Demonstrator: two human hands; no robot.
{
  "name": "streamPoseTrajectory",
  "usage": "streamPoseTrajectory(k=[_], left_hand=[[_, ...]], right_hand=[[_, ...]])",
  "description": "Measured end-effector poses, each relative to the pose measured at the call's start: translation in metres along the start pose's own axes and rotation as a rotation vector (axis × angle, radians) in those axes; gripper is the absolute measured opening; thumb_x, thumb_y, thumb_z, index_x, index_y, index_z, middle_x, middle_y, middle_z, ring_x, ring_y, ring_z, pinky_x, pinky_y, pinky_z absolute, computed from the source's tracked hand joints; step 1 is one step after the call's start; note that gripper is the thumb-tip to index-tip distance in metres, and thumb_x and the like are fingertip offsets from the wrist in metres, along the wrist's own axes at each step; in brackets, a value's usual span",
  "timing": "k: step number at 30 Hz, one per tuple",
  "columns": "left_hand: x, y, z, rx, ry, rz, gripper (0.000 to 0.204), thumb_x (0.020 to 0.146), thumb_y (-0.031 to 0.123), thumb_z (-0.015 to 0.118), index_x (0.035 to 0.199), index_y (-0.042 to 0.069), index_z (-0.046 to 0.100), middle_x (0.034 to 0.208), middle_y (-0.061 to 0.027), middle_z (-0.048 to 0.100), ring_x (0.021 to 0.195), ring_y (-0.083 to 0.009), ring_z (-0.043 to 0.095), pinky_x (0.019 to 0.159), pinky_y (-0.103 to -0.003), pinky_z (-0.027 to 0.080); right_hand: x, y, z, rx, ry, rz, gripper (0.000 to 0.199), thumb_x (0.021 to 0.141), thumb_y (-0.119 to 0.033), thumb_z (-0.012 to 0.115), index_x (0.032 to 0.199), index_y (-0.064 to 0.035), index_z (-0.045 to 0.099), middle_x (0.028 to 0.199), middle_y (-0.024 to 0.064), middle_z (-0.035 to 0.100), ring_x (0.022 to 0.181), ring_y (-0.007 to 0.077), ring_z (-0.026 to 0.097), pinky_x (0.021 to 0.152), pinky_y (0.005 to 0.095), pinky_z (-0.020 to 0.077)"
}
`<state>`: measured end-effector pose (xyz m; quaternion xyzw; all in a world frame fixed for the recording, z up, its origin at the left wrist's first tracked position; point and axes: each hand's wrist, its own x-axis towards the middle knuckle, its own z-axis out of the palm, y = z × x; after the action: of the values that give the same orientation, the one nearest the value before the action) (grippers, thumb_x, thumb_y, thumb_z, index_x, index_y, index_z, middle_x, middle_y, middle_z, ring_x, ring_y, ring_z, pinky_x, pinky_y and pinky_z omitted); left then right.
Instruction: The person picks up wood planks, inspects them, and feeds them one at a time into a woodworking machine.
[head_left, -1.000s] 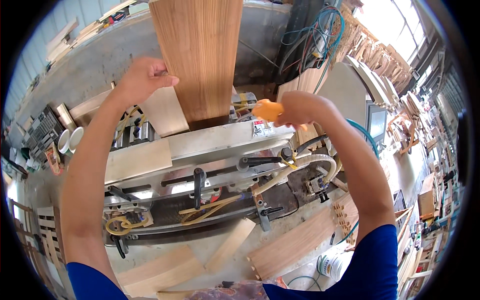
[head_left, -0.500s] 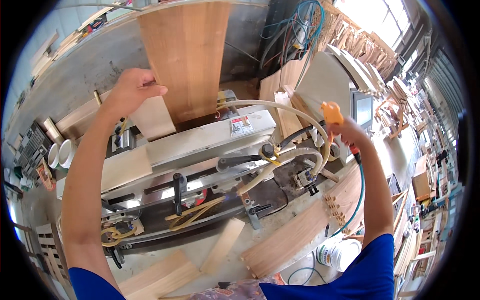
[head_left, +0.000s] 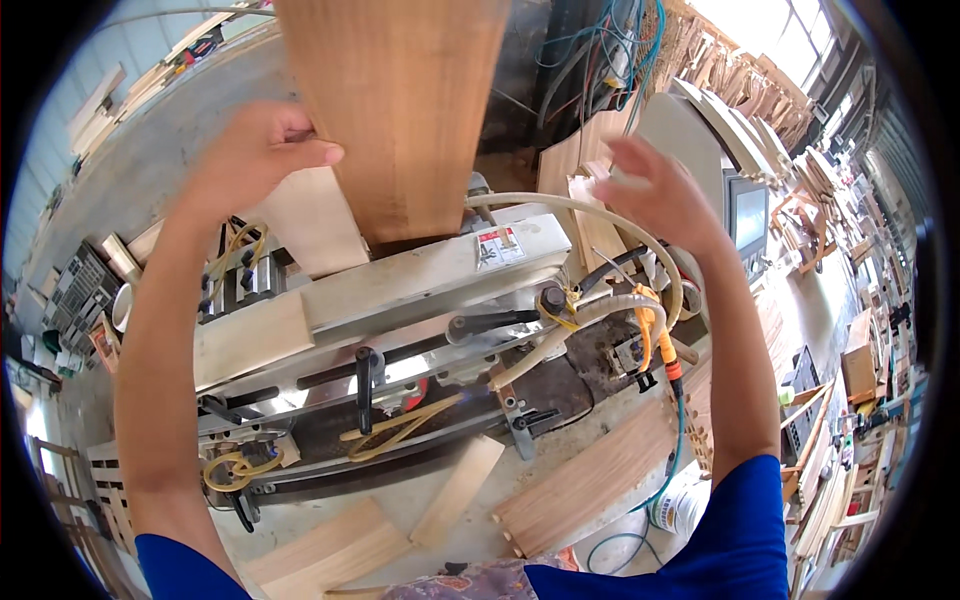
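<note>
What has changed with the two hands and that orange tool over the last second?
The right hand carried the orange air tool from the board out to the right, let it go, and is now empty and open; the tool hangs by the hoses. The left hand still holds the edge of the upright wooden board on the machine.

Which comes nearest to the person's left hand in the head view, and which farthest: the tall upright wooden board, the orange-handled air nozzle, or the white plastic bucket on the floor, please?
1. Tall upright wooden board: the left hand grips its left edge.
2. Orange-handled air nozzle: hanging off to the right, at the machine's right end.
3. White plastic bucket: farthest, down at the lower right on the floor.
</note>
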<state>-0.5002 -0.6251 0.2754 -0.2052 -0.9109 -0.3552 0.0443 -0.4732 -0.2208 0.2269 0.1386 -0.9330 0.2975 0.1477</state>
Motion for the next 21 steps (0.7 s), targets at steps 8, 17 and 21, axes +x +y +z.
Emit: streamPoseTrajectory(k=[8, 17, 21], left_hand=[[-0.005, -0.001, 0.010, -0.114, -0.007, 0.127, 0.020, 0.082, 0.015, 0.071, 0.085, -0.005, 0.066, 0.068, 0.0036, 0.056, 0.063, -0.0043, 0.046, 0.056, -0.024, 0.039], [-0.007, -0.051, 0.050, -0.117, -0.172, -0.091, 0.021, 0.077, 0.008, 0.074, 0.092, -0.003, 0.066, 0.068, 0.0059, 0.050, 0.064, -0.0057, 0.041, 0.056, -0.025, 0.036], [-0.005, -0.063, 0.078, 0.050, -0.239, -0.064, 0.025, 0.075, 0.015, 0.076, 0.092, 0.000, 0.066, 0.065, -0.0011, 0.050, 0.062, -0.0104, 0.043, 0.057, -0.030, 0.037]], right_hand=[[0.088, -0.094, 0.082, 0.793, -0.305, -0.251, 0.058, 0.072, -0.031, 0.085, 0.118, -0.0015, 0.064, 0.108, 0.0099, 0.069, 0.100, 0.0166, 0.062, 0.093, 0.0320, 0.0456], [0.095, -0.045, 0.148, 0.663, -0.527, -0.120, 0.056, 0.067, -0.023, 0.088, 0.113, 0.0000, 0.065, 0.104, 0.0075, 0.069, 0.096, 0.0160, 0.060, 0.090, 0.0301, 0.0455], [0.079, -0.036, 0.151, 0.719, -0.570, -0.070, 0.056, 0.073, -0.004, 0.081, 0.124, -0.0027, 0.058, 0.118, 0.0059, 0.064, 0.110, 0.0150, 0.056, 0.095, 0.0310, 0.0461]])
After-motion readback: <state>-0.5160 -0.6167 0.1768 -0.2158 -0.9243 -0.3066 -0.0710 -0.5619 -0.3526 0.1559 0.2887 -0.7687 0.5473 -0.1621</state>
